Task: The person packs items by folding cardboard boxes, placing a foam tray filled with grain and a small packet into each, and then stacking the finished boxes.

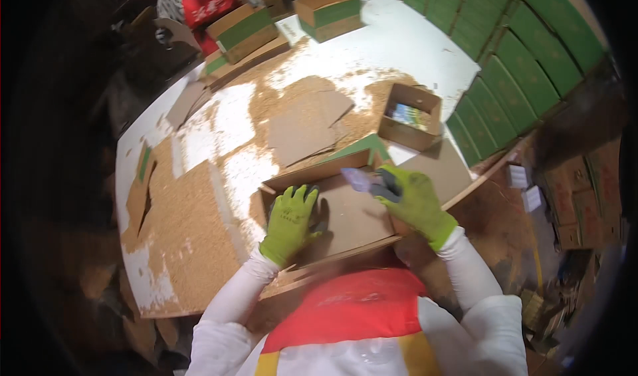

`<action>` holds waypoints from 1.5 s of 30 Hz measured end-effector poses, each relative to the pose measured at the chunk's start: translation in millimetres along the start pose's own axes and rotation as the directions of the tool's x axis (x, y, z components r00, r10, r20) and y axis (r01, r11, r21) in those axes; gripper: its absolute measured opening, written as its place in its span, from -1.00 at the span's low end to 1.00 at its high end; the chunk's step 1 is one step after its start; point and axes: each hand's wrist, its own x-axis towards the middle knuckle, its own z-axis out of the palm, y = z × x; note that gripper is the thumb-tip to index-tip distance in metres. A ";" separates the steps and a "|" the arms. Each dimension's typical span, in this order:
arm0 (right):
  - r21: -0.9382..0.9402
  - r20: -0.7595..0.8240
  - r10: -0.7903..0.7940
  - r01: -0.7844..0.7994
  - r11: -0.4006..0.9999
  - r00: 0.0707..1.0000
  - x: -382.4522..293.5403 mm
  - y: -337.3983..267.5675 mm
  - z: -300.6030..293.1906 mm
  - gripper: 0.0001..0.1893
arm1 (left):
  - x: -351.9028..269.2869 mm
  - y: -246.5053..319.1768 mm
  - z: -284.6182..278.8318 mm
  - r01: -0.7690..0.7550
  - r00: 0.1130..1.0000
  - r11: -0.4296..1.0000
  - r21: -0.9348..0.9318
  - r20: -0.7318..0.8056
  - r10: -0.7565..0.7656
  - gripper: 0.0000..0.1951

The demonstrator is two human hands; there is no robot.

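In front of me an open cardboard box (356, 211) lies on the white table, its brown floor showing. My left hand (293, 222), in a green work glove with dark fingertips, rests over the box's left side with its fingers apart; whether it grips the wall is not plain. My right hand (413, 199), gloved the same way, is above the box's right end and holds a small translucent purplish packet (356, 179) between thumb and fingers. The packet is blurred. Sawdust-like shavings (199, 246) cover much of the table to the left.
A smaller carton (411, 135) with colourful packets stands beyond my right hand. Flat cardboard sheets (304, 124) lie mid-table. Green boxes (518, 62) are stacked along the right edge. Open cartons (329, 19) stand at the far side, near a person in a red apron (207, 2).
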 end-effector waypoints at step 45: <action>0.941 0.146 -0.214 -0.068 0.333 0.966 22.4 55.1 -34.6 -0.53 | 18.0 4.6 21.7 -0.123 0.980 0.974 -0.191 0.131 0.150 -0.39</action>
